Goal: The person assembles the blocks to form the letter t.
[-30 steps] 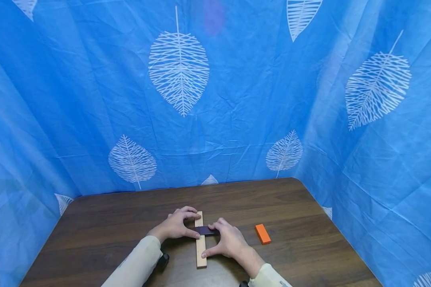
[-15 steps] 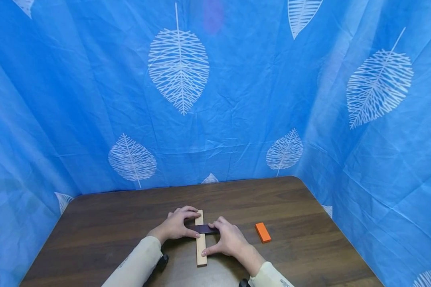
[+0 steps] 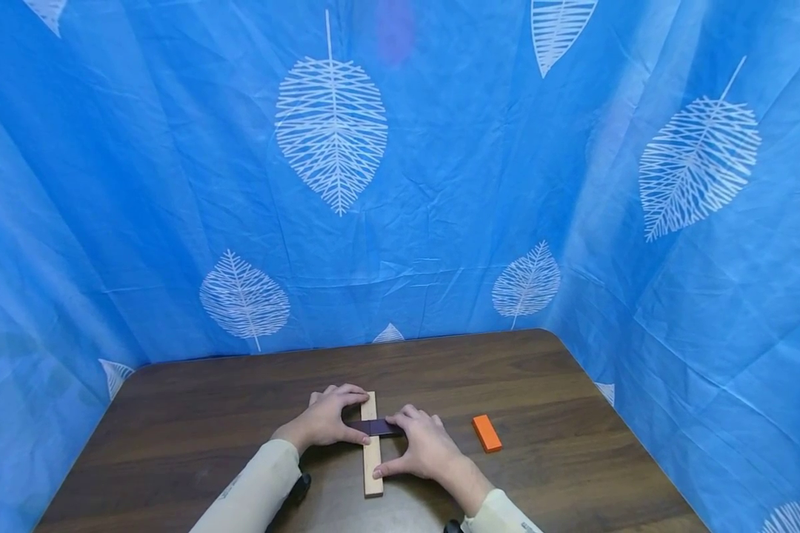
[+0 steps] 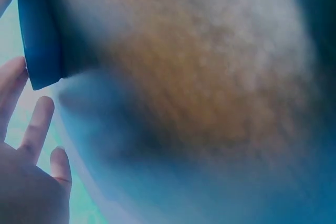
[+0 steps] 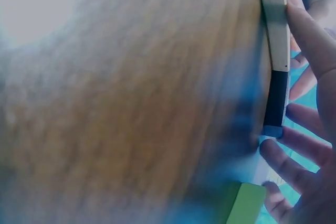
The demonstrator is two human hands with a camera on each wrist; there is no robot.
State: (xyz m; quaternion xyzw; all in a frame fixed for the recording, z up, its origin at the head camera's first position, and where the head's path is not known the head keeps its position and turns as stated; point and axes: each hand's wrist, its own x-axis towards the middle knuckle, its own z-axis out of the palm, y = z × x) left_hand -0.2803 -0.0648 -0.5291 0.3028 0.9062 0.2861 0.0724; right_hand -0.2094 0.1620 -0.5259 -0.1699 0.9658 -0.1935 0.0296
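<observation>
On the table, light wooden lengths and dark purplish pieces form a cross in the head view. One light length [image 3: 369,409] lies on the far side, another [image 3: 372,477] on the near side. Between them runs the dark piece [image 3: 388,427], with a seam near its middle. My left hand [image 3: 321,419] spreads over the left arm, index finger at the far light length, thumb at the cross's centre. From the right, my right hand [image 3: 430,447] touches the dark piece with its fingers and the near light length with its thumb. A dark blue block [image 4: 39,38] borders left-hand fingers in the left wrist view.
An orange block [image 3: 487,434] lies on the brown wooden table [image 3: 553,481], right of my right hand. A green-looking block [image 5: 248,203] shows low in the right wrist view. Behind the table hangs a blue curtain [image 3: 433,185] with white leaf patterns.
</observation>
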